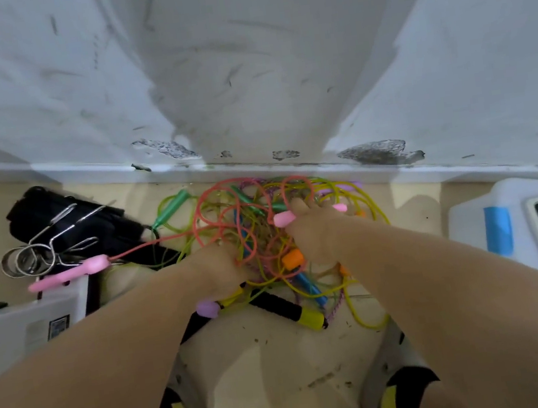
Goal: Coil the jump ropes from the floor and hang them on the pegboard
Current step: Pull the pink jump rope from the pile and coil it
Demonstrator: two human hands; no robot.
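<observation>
Jump ropes [257,226] are found heaped in a tangle on the floor [281,350] by the wall [241,69], fingers of the right hand [313,232] curled round a pink handle [284,219], those of the left hand [216,268] buried among the cords, grip not determinable.

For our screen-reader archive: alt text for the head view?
A person's left hand and right hand dig into a tangled pile of coloured jump ropes on the floor by a white wall; the right hand grips a pink handle.

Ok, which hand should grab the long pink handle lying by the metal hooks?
Left: the left hand is nearer that long pink handle, while the right hand grips a second pink handle.
</observation>
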